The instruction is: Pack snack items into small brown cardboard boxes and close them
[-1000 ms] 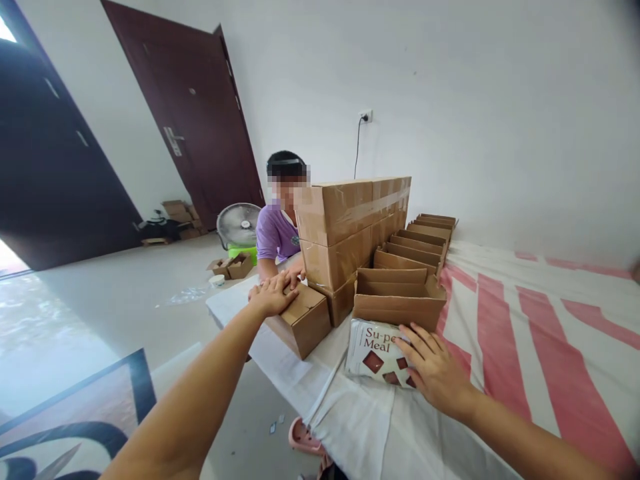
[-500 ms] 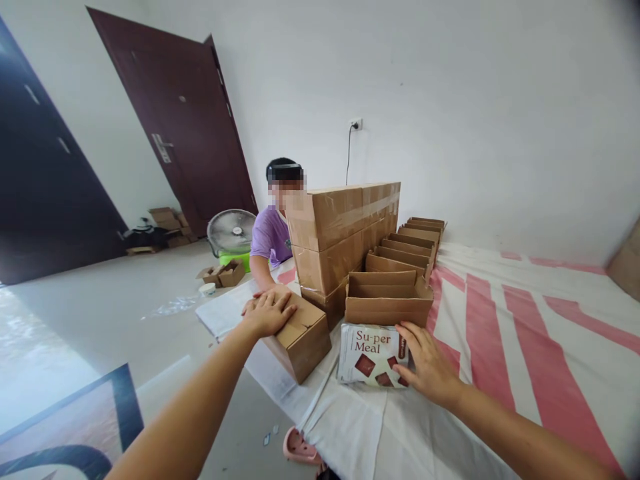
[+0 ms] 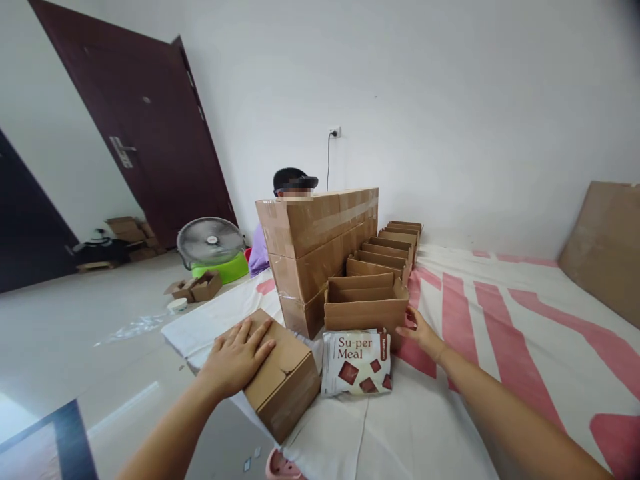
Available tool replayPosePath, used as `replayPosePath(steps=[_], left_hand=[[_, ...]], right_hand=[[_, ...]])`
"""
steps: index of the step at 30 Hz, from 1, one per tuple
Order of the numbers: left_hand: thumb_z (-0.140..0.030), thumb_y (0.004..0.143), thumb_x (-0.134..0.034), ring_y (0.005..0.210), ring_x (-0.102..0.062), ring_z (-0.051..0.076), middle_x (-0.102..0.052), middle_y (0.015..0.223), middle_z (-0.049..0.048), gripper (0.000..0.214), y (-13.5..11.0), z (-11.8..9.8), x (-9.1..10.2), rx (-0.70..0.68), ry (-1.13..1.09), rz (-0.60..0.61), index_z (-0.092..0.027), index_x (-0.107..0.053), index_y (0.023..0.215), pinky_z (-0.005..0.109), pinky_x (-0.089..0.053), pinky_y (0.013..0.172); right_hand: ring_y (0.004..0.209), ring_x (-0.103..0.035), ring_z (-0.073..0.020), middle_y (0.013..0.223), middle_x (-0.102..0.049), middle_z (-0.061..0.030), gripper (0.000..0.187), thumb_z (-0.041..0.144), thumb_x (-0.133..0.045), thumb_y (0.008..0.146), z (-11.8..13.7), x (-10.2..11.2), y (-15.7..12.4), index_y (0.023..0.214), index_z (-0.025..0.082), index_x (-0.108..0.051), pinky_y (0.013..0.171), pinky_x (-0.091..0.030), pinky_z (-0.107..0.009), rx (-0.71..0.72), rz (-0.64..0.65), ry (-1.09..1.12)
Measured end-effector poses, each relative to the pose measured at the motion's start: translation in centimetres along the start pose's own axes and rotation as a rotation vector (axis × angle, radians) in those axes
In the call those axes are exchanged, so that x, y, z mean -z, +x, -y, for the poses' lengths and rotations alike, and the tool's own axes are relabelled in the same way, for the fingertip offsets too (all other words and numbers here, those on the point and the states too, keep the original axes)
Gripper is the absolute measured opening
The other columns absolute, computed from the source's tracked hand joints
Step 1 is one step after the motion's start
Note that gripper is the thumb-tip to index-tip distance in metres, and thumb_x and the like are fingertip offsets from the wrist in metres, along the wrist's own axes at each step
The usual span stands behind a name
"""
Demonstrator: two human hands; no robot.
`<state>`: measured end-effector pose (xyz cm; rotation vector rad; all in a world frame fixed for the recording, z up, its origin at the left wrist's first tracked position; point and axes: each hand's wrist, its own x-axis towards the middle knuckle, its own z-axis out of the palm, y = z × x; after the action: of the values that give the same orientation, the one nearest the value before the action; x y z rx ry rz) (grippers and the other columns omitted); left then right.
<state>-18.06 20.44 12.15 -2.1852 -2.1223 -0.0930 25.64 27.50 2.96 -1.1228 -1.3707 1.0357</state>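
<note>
My left hand lies flat with its fingers spread on top of a closed cardboard box at the table's left edge. Over on the right, my right hand has its thumb and curled fingers around the right end of an open cardboard box. In front of that open box lies a white "Su-per Meal" pouch with dark red squares printed on it. No hand touches the pouch.
A tall stack of taped cartons stands behind the closed box, partly hiding a co-worker. Several open boxes form a row beside it. A fan is on the left; a large carton is at right.
My right hand has left the pouch for the open box's right end. The closed box under my left hand has come nearer me. The co-worker's hand beside it has withdrawn from sight.
</note>
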Motion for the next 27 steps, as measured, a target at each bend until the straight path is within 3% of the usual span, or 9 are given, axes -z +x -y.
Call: replayPosePath(steps=[4,9,13,20,24,27], left_hand=[[-0.049,0.093,-0.028,0.144,-0.029,0.033,-0.039,0.154,0.0119,0.060,-0.3,-0.1,0.2,-0.014,0.042,0.017,-0.026,-0.038,0.147,0.054,-0.029,0.108],[-0.050,0.092,-0.028,0.144,-0.029,0.033,-0.039,0.154,0.0120,0.059,-0.3,-0.4,0.2,-0.020,0.060,0.007,-0.027,-0.040,0.146,0.056,-0.029,0.107],[-0.051,0.092,-0.027,0.143,-0.031,0.034,-0.040,0.153,0.0139,0.061,0.2,-0.7,0.0,-0.014,0.049,0.005,-0.025,-0.040,0.146,0.055,-0.029,0.106],[-0.048,0.093,-0.028,0.144,-0.031,0.032,-0.041,0.153,0.0107,0.059,0.1,-0.4,-0.1,-0.030,0.060,-0.015,-0.027,-0.040,0.146,0.051,-0.032,0.106],[-0.047,0.092,-0.029,0.144,-0.029,0.032,-0.041,0.153,0.0109,0.059,0.1,-0.1,-0.6,-0.048,0.064,-0.041,-0.026,-0.039,0.147,0.051,-0.032,0.107],[-0.049,0.092,-0.031,0.144,-0.030,0.033,-0.042,0.152,0.0116,0.060,0.2,0.1,-1.1,-0.027,0.045,-0.060,-0.026,-0.039,0.147,0.052,-0.031,0.108]], right_hand=[[0.127,-0.051,-0.0316,0.137,-0.053,-0.0149,0.098,0.059,-0.083,0.057,0.3,-1.6,1.1,0.137,0.022,-0.040,0.108,-0.039,-0.049,0.039,0.131,0.115],[0.123,-0.053,-0.0352,0.138,-0.053,-0.0142,0.109,0.056,-0.087,0.050,-0.3,-2.7,1.4,0.142,0.025,-0.038,0.104,-0.042,-0.052,0.048,0.261,0.181],[0.120,-0.056,-0.0344,0.138,-0.054,-0.0140,0.108,0.054,-0.086,0.055,-0.1,-2.5,1.9,0.145,0.028,-0.033,0.104,-0.042,-0.052,0.008,0.369,0.209],[0.124,-0.053,-0.0336,0.135,-0.057,-0.0154,0.113,0.050,-0.090,0.050,1.1,-2.1,2.1,0.144,0.022,-0.032,0.109,-0.036,-0.052,0.022,0.389,0.190],[0.133,-0.044,-0.0338,0.142,-0.049,-0.0147,0.111,0.052,-0.088,0.052,1.1,-0.4,1.8,0.144,0.024,-0.031,0.112,-0.033,-0.051,0.072,0.322,0.166],[0.131,-0.046,-0.0341,0.143,-0.048,-0.0151,0.109,0.054,-0.086,0.055,0.5,1.0,2.0,0.144,0.025,-0.029,0.110,-0.036,-0.053,0.103,0.258,0.115]])
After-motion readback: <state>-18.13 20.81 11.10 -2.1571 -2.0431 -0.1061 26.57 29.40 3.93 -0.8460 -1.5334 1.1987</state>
